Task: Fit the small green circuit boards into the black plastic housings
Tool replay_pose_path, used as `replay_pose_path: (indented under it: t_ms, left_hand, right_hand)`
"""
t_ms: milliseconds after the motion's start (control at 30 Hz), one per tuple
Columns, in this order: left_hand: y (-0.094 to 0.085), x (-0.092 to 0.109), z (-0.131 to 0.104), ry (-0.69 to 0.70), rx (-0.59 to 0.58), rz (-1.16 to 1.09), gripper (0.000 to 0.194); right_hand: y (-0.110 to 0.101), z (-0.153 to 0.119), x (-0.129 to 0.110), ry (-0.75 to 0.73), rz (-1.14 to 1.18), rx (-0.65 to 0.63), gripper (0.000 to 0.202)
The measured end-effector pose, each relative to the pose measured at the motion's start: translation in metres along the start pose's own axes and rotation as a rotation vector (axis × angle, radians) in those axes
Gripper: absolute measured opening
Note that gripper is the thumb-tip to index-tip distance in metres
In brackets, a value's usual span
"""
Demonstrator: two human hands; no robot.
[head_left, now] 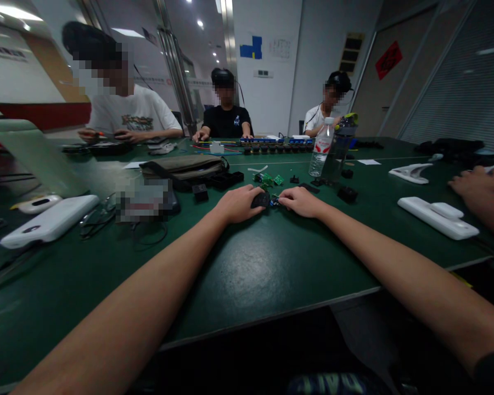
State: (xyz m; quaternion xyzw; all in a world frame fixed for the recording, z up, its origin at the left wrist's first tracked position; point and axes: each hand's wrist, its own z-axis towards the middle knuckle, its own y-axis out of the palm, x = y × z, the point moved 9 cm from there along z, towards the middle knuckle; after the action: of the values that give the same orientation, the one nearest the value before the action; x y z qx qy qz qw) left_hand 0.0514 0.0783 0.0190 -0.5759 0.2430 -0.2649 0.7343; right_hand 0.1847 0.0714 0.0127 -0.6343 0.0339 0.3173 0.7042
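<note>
Over the middle of the green table [247,274], both my hands are close together. My left hand [239,204] is closed around a black rounded plastic piece [260,199], with the thumb along its top. Fingertips of my right hand [301,201] pinch a small blue and dark electronic part [274,201] right beside that piece. Whether the two parts are joined, I cannot tell. Just beyond the hands lie green circuit boards [267,179]. A flat black piece [308,187] rests behind my right hand.
A water bottle [321,148] and a dark bottle [341,148] stand right of the hands. Black blocks [200,192] and a grey-brown bag [185,166] lie to the left. White devices [49,220] sit at both sides. Several people are around the table; a person's hand [475,181] is at right.
</note>
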Motion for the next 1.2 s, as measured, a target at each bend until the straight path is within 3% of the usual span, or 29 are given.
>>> replay_pose_path:
  t_ms: [1200]
  left_hand:
    - [-0.0022, 0.0012, -0.0001, -0.003, 0.029, -0.01, 0.046]
  right_hand:
    - [0.0039, -0.0009, -0.004, -0.034, 0.024, -0.058, 0.025]
